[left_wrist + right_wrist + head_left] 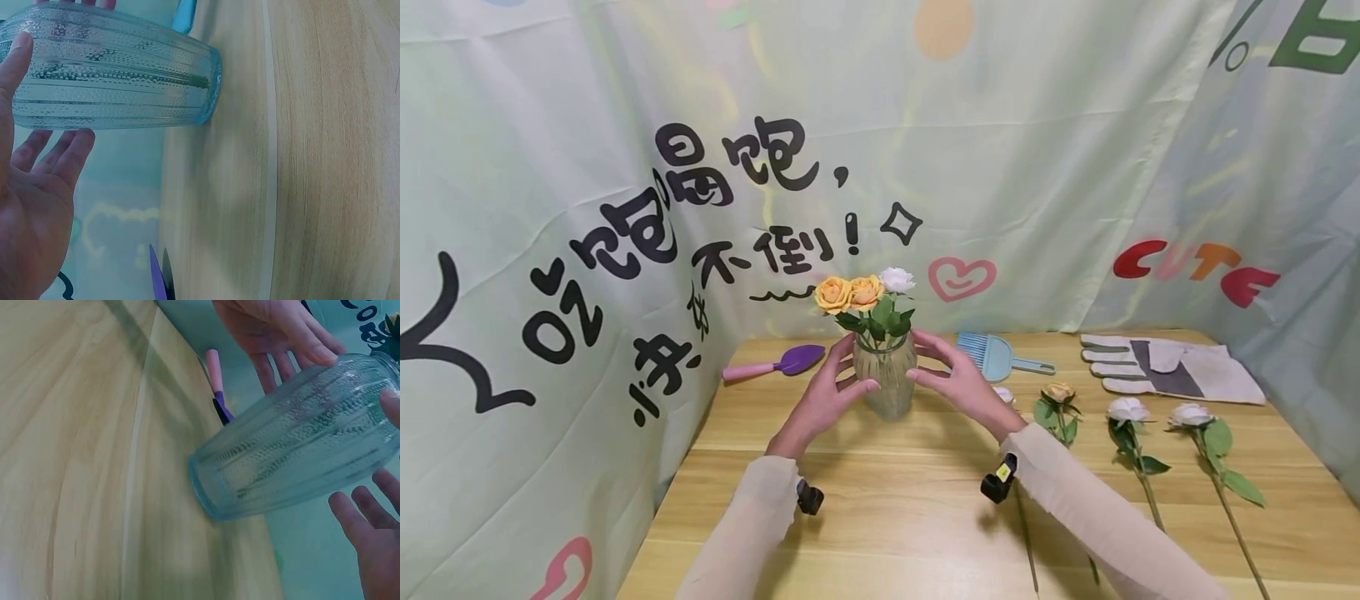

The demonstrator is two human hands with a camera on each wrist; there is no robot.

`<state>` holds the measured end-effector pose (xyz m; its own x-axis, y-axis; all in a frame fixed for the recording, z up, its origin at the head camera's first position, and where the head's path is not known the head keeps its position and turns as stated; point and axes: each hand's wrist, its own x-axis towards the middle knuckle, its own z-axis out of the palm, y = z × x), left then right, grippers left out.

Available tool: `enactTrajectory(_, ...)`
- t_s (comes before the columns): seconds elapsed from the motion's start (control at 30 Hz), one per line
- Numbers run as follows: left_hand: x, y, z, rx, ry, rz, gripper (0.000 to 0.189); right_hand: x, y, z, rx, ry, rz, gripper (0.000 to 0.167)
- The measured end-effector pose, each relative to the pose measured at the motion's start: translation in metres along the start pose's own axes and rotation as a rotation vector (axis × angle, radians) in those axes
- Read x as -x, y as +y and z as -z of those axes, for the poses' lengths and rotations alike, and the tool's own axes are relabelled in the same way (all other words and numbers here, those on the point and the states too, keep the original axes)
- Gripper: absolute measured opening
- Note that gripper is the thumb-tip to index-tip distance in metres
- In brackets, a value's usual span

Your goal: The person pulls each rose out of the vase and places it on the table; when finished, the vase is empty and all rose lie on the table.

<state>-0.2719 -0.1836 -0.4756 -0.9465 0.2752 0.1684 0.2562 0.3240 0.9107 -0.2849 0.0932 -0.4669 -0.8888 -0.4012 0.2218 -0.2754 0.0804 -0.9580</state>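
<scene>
Hands: left hand (823, 398), right hand (957, 382) flank vase (886, 375), fingers relaxed, thumbs touching | backdrop (1197, 268): "CUTE"

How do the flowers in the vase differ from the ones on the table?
The flowers in the vase stand upright, bunched together, two orange and one white. The flowers on the table lie flat, spread apart to the right, mostly white with one orange. Both sets look like leafy roses.

Counted on the table: one ribbed glass vase (885, 377) holding three roses (863, 292), three loose rose stems (1131, 433), one purple trowel (775, 364), one blue rake (998, 356), one work glove (1168, 368).
</scene>
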Motion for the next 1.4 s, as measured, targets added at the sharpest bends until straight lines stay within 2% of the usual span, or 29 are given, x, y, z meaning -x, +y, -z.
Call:
enactTrajectory(0.3, 0.000, 0.000, 0.000, 0.000, 0.001, -0.014, 0.089, -0.005, 0.001, -0.008, -0.016, 0.024, -0.021, 0.074)
enactTrajectory(0.73, -0.001, 0.001, -0.005, 0.006, -0.008, -0.017, 0.090, 0.002, -0.005, -0.002, 0.036, 0.030, -0.028, 0.072)
enactTrajectory(0.97, 0.000, 0.005, -0.017, 0.022, -0.023, -0.028, 0.090, 0.016, -0.008, 0.008, 0.065, 0.041, -0.058, 0.071)
enactTrajectory(1.1, 0.000, 0.008, -0.027, 0.022, -0.030, -0.055, 0.089, 0.024, -0.007, 0.015, 0.089, 0.051, -0.054, 0.073)
enactTrajectory(1.4, 0.001, 0.018, -0.049, 0.015, -0.035, -0.073, 0.089, 0.041, -0.008, 0.031, 0.116, 0.074, -0.054, 0.078)
